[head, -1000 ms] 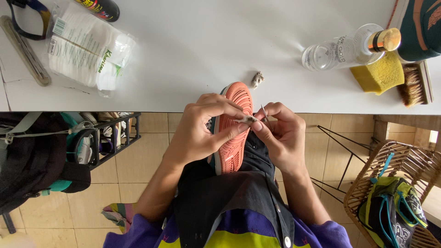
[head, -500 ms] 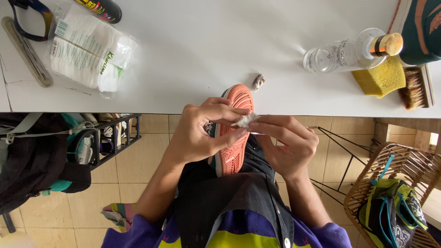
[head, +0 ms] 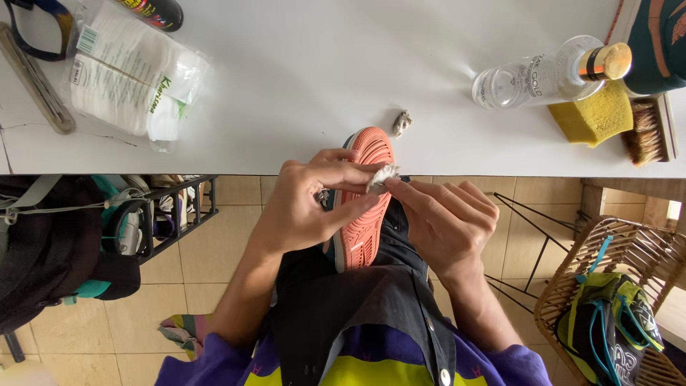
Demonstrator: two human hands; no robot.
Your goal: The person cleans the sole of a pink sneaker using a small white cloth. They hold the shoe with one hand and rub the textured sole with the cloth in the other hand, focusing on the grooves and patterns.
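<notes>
A sneaker with a salmon-orange sole [head: 363, 207] is held sole-up over the person's lap, just below the edge of the white table [head: 321, 78]. Its long axis runs almost straight away from the person, toe toward the table and tilted slightly to the right, heel down toward the dark apron.

The left hand [head: 307, 207] comes in from the lower left with the forearm angled upward; its fingers wrap over the shoe's side and the thumb lies across the sole, clasping the sneaker firmly. The right hand [head: 446, 221] reaches in from the lower right, wrist bent inward, and pinches a small white wad of cotton [head: 383, 176] between fingertips and thumb, pressed against the sole's edge near the toe.

On the table just beyond the toe lies a small dirty wad [head: 402, 123]. Farther right a clear bottle with a cork stopper [head: 547, 73] lies on its side, beside a yellow sponge [head: 593, 114] and a brush [head: 647, 132]. At far left is a bag of cotton pads [head: 132, 75]. A wicker basket [head: 572, 286] stands on the tiled floor at lower right.
</notes>
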